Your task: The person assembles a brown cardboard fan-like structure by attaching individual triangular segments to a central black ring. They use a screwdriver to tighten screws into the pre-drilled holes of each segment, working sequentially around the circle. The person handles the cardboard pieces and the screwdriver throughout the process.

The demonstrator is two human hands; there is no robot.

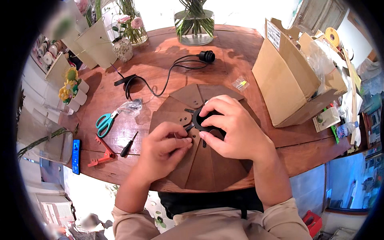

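A round brown lampshade [214, 170] made of overlapping wedge panels lies on the table in front of me. Its panels have small paired holes near the centre. My right hand [240, 130] grips a black ring [196, 121] at the shade's middle, fingers curled over its rim and thumb at its near side. Just left of the ring, my left hand [164, 150] is closed in a pinch over the panels; whatever sits between its fingertips is too small to make out. Short black tabs stick out around the ring. Part of the ring is hidden under my right fingers.
Left of the shade lie a screwdriver [129, 144], a red plastic tool [103, 152], teal-handled scissors [105, 123] and a phone [76, 157]. A black cord with a lamp socket [207, 57] lies behind. An open cardboard box [284, 80] stands right; a glass vase [195, 28] stands at the back.
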